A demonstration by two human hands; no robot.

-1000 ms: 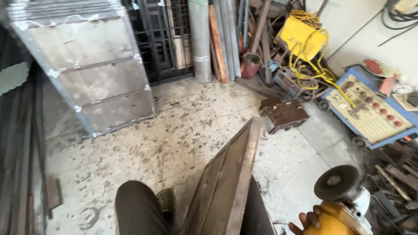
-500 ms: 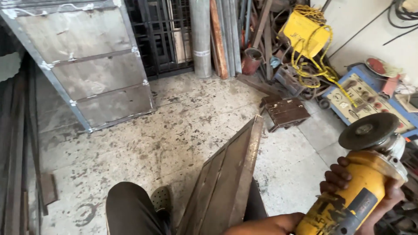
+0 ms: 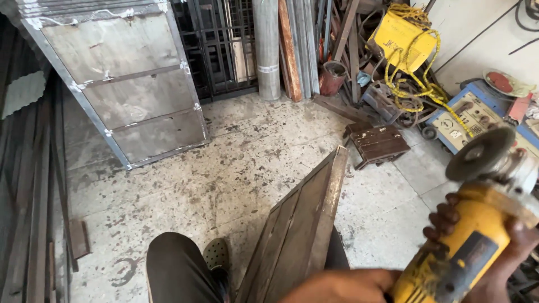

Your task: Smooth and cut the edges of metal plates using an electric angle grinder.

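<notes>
A yellow angle grinder (image 3: 460, 252) with a dark disc (image 3: 480, 154) is raised at the right, disc end up. My right hand (image 3: 508, 247) is wrapped around its body, fingers showing on the near side. My left hand (image 3: 359, 280) comes in along the bottom edge and meets the grinder's rear end; its fingers are hidden. A rusty framed metal panel (image 3: 303, 224) leans upright beside my trousered leg (image 3: 174, 269) and shoe (image 3: 216, 255), just left of the grinder.
A large steel-sheet frame (image 3: 129, 84) leans at the back left, by a black grille (image 3: 219, 45) and standing pipes (image 3: 266, 45). A small brown stool (image 3: 379, 143), a yellow welder with cable (image 3: 401, 36) and a blue machine (image 3: 466, 118) crowd the right. Long bars (image 3: 33, 224) line the left.
The grinder has come up from the bottom right corner and now sits higher, with my right hand around it. My left arm has come in along the bottom edge.
</notes>
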